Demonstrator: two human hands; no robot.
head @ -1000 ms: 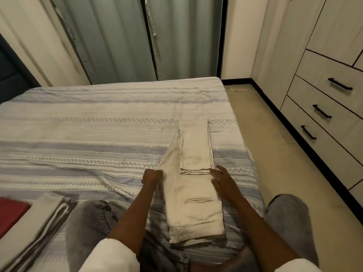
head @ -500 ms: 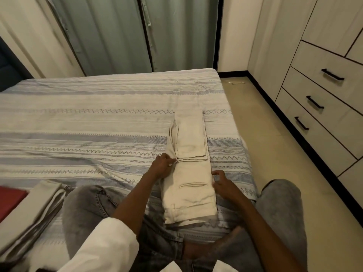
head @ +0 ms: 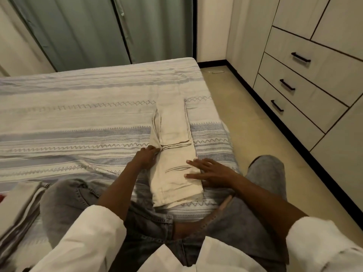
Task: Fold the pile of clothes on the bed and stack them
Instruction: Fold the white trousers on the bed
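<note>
Nearest the camera, two white sleeves (head: 94,230) and a pair of grey-jeaned knees (head: 64,203) fill the bottom of the view, both cut off by the lower edge. At the lower left, a stack of folded clothes (head: 18,205) sits on the bed, blurred and cropped by the frame; a sliver of red shows at its far edge, too small to identify.

Between the knees lies a pair of cream trousers (head: 174,160), folded lengthwise into a long narrow strip on the striped bedspread (head: 78,118), close to the bed's right edge. Its far end is doubled back toward the person, so a shorter upper layer covers the far half, the hem edges showing as thin parallel lines across the middle. A slit pocket is visible on the near half, and the near end shows stacked edges.

The left hand (head: 146,157) rests at the strip's left edge beside the doubled-back hem; its fingertips meet the cloth, but whether they pinch the fabric or only touch it cannot be told. The right hand (head: 208,170) lies flat on the near half, fingers straight and spread, pressing beside the pocket.

Beyond the trousers the bedspread runs to the bed's far edge. Grey-green curtains (head: 98,30) hang behind it. To the right, past a strip of beige floor (head: 245,122), stands a pale wardrobe (head: 314,65) with three drawers and dark handles, cropped by the frame.
</note>
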